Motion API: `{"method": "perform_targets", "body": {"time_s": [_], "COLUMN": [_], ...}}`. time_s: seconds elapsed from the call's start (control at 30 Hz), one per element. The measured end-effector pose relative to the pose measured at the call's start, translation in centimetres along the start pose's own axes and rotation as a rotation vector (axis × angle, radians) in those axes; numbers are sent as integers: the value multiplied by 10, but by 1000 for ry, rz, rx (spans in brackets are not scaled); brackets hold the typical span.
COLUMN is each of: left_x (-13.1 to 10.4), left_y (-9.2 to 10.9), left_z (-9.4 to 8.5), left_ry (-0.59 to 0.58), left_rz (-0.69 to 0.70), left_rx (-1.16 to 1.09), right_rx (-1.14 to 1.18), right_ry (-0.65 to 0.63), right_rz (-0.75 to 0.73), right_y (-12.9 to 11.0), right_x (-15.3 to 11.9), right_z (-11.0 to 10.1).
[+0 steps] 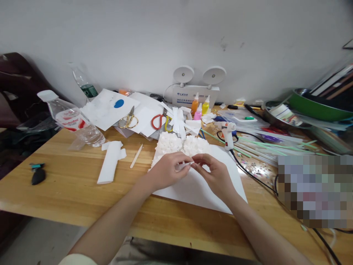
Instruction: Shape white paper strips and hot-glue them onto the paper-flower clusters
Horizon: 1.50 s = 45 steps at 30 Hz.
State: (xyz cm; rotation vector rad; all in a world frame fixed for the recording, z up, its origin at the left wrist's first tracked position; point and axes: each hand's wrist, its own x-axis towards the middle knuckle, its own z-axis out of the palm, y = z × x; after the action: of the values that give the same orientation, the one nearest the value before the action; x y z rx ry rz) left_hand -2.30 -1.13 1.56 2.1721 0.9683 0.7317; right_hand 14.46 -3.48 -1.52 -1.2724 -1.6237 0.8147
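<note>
My left hand (167,170) and my right hand (214,176) meet above a white sheet (190,198), fingertips pinched together. Between them is a small white piece of paper (185,165), mostly hidden by the fingers. Just beyond the hands, clumps of crumpled white paper (168,142) cover part of the sheet in two raised patches. To the left lies a folded strip of white paper (109,163), with a wooden stick (136,156) beside it.
Behind are gold scissors (128,119), red-handled scissors (157,121), paper strips (178,121) and paint bottles (205,105). A glue gun (228,136) stands right, its cord trailing across the table. Water bottles (74,123) stand left; straws and a green pan (320,104) fill the right.
</note>
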Motion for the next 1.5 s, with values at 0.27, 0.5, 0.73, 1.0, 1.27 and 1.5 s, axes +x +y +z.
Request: {"method": "perform_targets", "body": {"time_s": [0.27, 0.5, 0.73, 1.0, 1.27, 1.5], "left_x": [0, 0, 2, 2, 3, 2], "left_y": [1, 2, 1, 3, 2, 3], "left_z": [0, 0, -4, -5, -2, -1], "left_ry": [32, 8, 29, 66, 83, 94], "left_rz": [39, -23, -96, -67, -54, -59], "left_rx": [-15, -17, 131, 40, -3, -52], "right_rx": [146, 41, 53, 105, 46, 43], "right_ry": [-47, -53, -83, -148, -114, -49], "right_rz": [32, 23, 35, 6, -65, -98], "right_y": [7, 7, 1, -1, 0, 2], "right_x": [1, 1, 2, 1, 0, -1], "right_z": [0, -1, -1, -1, -1, -1]}}
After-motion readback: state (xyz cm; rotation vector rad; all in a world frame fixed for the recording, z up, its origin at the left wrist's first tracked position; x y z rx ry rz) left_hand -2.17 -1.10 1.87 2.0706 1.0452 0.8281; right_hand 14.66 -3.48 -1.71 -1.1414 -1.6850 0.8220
